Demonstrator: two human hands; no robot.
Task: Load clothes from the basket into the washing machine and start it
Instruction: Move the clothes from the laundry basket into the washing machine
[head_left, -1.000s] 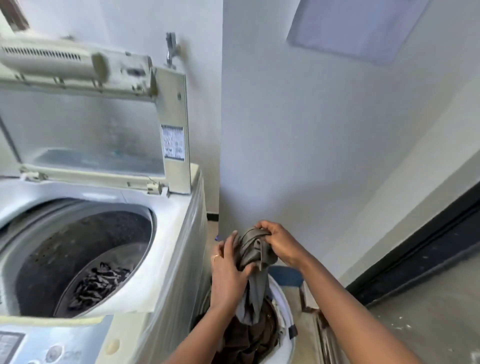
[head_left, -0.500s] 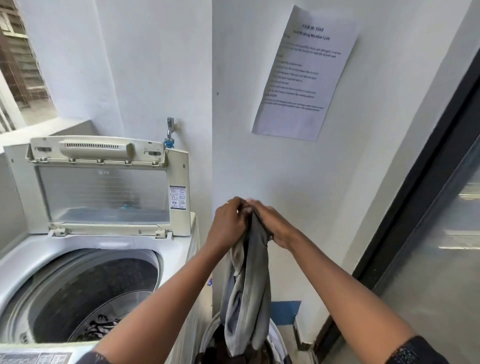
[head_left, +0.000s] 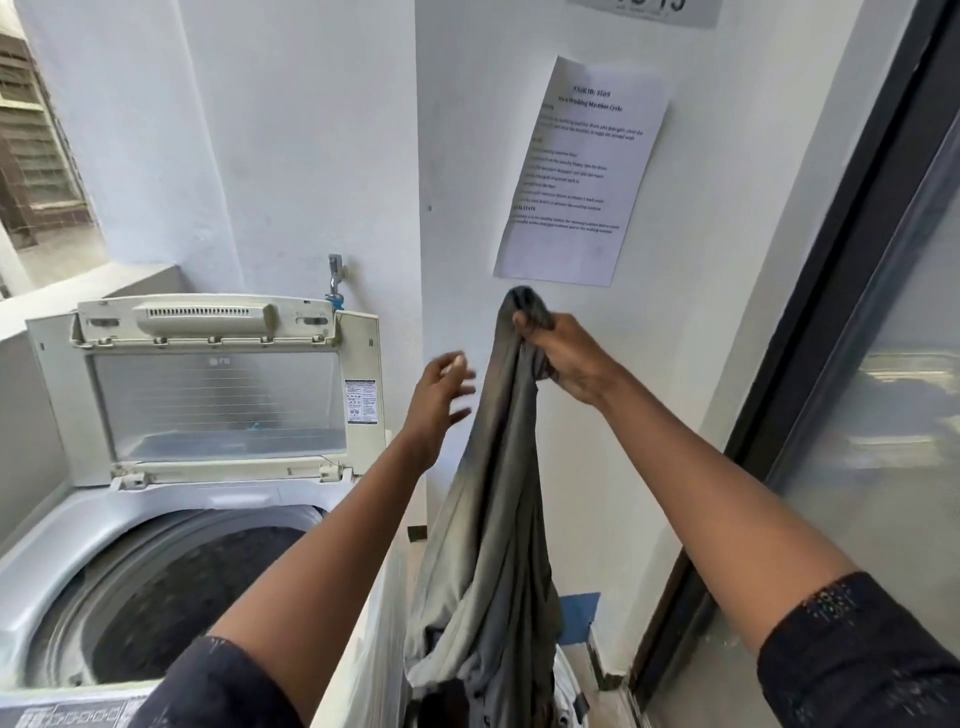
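A long grey garment (head_left: 493, 519) hangs in the air to the right of the top-loading washing machine (head_left: 78, 545). My right hand (head_left: 563, 358) is shut on its top end, raised in front of the white wall. My left hand (head_left: 439, 400) is open just left of the garment, fingers spread, apart from the cloth. The machine's lid (head_left: 218, 384) stands upright and the dark drum (head_left: 171, 603) is open below my left forearm. The garment's lower end reaches down to the basket (head_left: 569, 691), whose white rim shows at the bottom, mostly hidden.
A printed paper sheet (head_left: 582, 171) is taped to the wall behind the garment. A water tap (head_left: 335, 278) sticks out above the lid. A dark-framed glass door (head_left: 857, 364) runs along the right. The machine's control panel (head_left: 67, 714) lies at the bottom left.
My right hand has lifted the grey garment higher. My left hand has let go of it and opened, moving slightly left.
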